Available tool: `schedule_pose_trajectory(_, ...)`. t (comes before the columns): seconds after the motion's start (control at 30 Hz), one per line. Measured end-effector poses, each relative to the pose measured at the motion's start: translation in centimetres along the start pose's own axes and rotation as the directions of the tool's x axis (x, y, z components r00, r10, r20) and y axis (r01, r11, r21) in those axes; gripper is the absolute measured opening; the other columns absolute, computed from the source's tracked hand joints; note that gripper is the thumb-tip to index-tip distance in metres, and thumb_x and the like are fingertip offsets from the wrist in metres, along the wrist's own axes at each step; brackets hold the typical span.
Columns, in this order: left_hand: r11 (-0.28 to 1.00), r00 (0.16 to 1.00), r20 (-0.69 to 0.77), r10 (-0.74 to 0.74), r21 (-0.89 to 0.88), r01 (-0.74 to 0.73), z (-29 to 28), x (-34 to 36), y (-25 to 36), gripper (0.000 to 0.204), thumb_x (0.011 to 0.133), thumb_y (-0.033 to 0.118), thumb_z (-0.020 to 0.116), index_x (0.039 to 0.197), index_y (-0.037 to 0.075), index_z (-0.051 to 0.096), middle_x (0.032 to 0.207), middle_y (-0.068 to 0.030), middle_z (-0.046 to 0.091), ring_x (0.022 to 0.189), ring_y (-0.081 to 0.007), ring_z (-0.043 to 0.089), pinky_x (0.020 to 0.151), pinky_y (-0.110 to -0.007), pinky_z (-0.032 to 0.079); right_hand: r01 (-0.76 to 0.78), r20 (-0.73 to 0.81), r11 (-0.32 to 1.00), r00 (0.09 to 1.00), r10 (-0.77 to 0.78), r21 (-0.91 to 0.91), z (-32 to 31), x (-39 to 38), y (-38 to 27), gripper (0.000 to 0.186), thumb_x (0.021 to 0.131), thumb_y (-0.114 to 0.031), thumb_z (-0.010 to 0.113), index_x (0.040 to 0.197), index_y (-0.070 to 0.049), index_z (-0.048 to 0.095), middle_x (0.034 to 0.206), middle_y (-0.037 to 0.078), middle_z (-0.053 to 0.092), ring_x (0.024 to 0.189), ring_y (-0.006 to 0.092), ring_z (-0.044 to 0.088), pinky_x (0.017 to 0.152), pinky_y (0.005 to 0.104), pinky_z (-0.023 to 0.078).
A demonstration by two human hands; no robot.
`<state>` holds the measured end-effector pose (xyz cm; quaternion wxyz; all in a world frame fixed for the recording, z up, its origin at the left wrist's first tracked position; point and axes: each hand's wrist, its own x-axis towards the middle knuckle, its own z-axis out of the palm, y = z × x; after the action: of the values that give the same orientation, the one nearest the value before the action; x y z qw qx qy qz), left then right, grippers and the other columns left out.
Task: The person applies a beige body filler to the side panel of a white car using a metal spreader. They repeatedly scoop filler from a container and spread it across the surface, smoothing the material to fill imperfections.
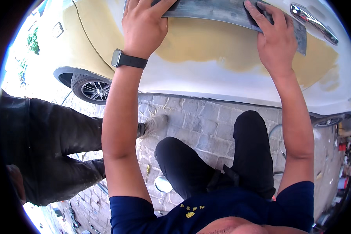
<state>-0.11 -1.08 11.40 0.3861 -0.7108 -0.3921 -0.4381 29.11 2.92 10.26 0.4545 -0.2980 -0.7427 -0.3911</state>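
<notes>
Both my arms reach up to the side of a white car (175, 80), where tan filler (199, 41) covers much of the door panel. A long, thin, smudged grey strip (210, 9) lies across the filler, bowed along its lower edge. My left hand (144, 29) grips its left part, thumb by the lower edge; some of those fingers are cut off by the top of the picture. Toward the strip's other end, my right hand (277, 43) holds it with fingers bent over the face. A chrome door handle (314, 23) sits just right of that hand.
Another person's dark trousers (62, 132) and dusty shoe (154, 124) are close on my left. A car wheel (93, 89) stands beyond them. A screwdriver (148, 169) and a round white lid-like thing (163, 184) lie on the paving by my knees. Clutter (342, 156) lines the far right.
</notes>
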Motion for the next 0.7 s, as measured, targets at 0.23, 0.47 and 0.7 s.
schedule_pose_trajectory(0.23, 1.0, 0.999, -0.018, -0.03, 0.0, 0.03, 0.8, -2.7, -0.2, 0.056, 0.071, -0.005, 0.057, 0.121, 0.008, 0.077, 0.121, -0.0189, 0.068, 0.117, -0.0418, 0.061, 0.103, -0.05, 0.051, -0.09, 0.131, 0.994, 0.987, 0.098, -0.066, 1.1, -2.0, -1.4, 0.077, 0.076, 0.01, 0.06, 0.139, -0.035, 0.07, 0.127, -0.001, 0.066, 0.116, 0.0292, 0.063, 0.095, 0.0399, 0.055)
schedule_pose_trajectory(0.47, 0.997, 0.998, -0.038, -0.058, 0.043, 0.06, 1.5, -6.1, -0.5, 0.058, 0.072, -0.007, 0.058, 0.122, 0.013, 0.078, 0.124, -0.0131, 0.069, 0.119, -0.038, 0.062, 0.106, -0.052, 0.048, -0.029, 0.13, 0.999, 0.991, 0.032, -0.027, 2.5, -4.1, -2.6, 0.074, 0.077, 0.01, 0.061, 0.138, -0.031, 0.072, 0.126, 0.001, 0.066, 0.116, 0.0277, 0.064, 0.109, 0.0452, 0.048)
schedule_pose_trajectory(0.7, 0.989, 0.994, -0.02, -0.109, 0.101, 0.111, 3.5, -11.9, -1.1, 0.071, 0.067, -0.003, 0.062, 0.129, 0.029, 0.078, 0.133, -0.0021, 0.067, 0.127, -0.0323, 0.06, 0.116, -0.062, 0.04, 0.016, 0.031, 0.999, 0.999, -0.015, -0.038, 4.6, -7.4, -3.5, 0.057, 0.082, 0.001, 0.067, 0.127, -0.032, 0.078, 0.117, 0.0, 0.069, 0.105, 0.0285, 0.067, 0.102, 0.0492, 0.054)
